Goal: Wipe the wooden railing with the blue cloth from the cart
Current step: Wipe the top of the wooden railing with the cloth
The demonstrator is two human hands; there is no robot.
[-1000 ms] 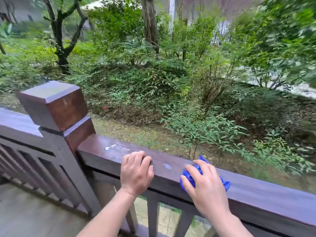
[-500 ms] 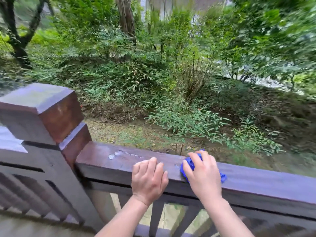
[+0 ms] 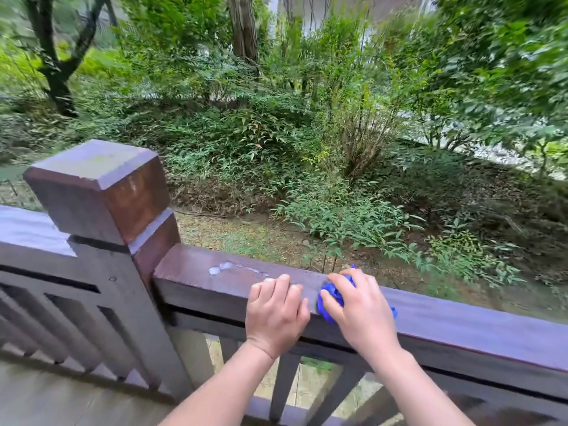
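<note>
2 hands rest on the wooden railing (image 3: 461, 330), right of the square post (image 3: 101, 192) and a pale wet smear (image 3: 219, 268). The left hand (image 3: 276, 315) lies with fingers together, empty, touching the right hand (image 3: 361, 309), whose fingers clamp the bunched blue cloth (image 3: 330, 298) on the rail top.

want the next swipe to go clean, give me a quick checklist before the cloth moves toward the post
1. Blue cloth bunched under right hand: ok.
2. Cloth pressed on the railing top: ok.
3. Left hand resting on the rail, blocking the path toward the post: not ok.
4. Water droplets near the post, not yet wiped: not ok.
5. Cloth clean enough: cannot tell.
</note>
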